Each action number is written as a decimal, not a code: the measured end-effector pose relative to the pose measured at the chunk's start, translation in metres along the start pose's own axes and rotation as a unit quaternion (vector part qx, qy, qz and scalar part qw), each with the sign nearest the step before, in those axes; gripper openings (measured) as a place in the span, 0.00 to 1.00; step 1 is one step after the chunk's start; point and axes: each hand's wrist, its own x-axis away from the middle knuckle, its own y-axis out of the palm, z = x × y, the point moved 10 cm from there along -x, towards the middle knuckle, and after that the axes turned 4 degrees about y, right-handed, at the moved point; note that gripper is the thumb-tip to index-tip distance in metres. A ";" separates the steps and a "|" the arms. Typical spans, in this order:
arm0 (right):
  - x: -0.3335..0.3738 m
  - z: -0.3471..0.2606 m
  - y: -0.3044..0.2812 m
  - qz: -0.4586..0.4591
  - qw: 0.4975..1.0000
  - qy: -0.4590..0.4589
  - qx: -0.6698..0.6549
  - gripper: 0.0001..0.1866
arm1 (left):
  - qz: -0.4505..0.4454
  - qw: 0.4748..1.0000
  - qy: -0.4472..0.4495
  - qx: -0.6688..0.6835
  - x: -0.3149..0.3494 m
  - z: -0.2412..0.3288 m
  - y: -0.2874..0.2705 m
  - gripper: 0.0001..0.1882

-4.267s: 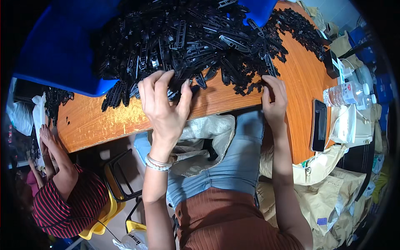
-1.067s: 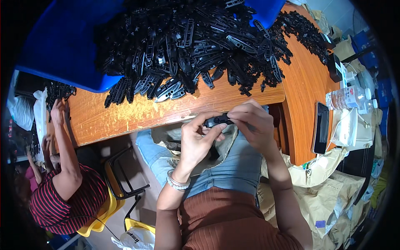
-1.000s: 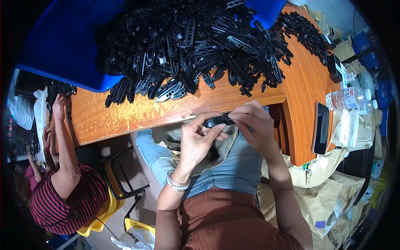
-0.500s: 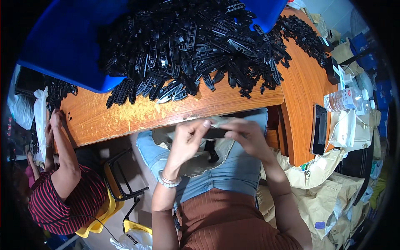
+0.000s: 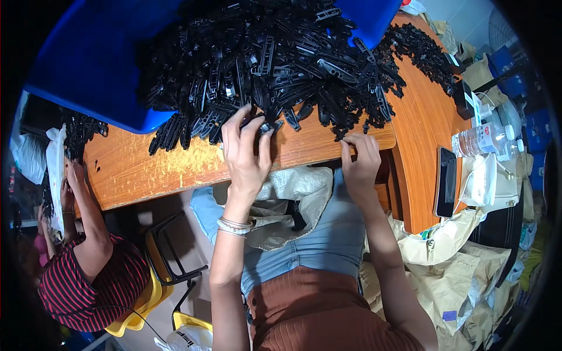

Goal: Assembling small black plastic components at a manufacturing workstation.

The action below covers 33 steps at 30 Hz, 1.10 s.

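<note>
I see a pale sack point(image 5: 316, 176) first; past it, my right hand point(image 5: 360, 158), fingers bunched by small bits point(image 5: 349, 124), and my left hand point(image 5: 244, 150), half curled at the black parts point(image 5: 275, 76) heaped on the counter point(image 5: 193, 161) — I can't tell whether either grip holds anything. Beyond, a blue bin point(image 5: 82, 76).

Print noted: bold dark lettering point(image 5: 186, 337) on the white plastic bag point(image 5: 204, 337) at lower left; a pale label point(image 5: 487, 138) with a red mark on the clear bottle point(image 5: 464, 143); small print on the white packet point(image 5: 479, 182), too small to read.
</note>
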 end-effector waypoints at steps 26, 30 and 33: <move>0.020 -0.044 0.019 -0.205 0.875 0.203 -0.390 0.09 | -0.062 0.530 -0.503 0.680 0.079 0.030 0.053 0.27; 0.012 -0.062 0.009 -0.200 0.896 0.109 -0.382 0.08 | -0.198 0.684 -0.456 0.534 0.090 0.021 0.053 0.22; 0.009 -0.066 -0.003 -0.199 0.925 0.048 -0.322 0.09 | -0.246 0.735 -0.455 0.438 0.086 0.016 0.040 0.14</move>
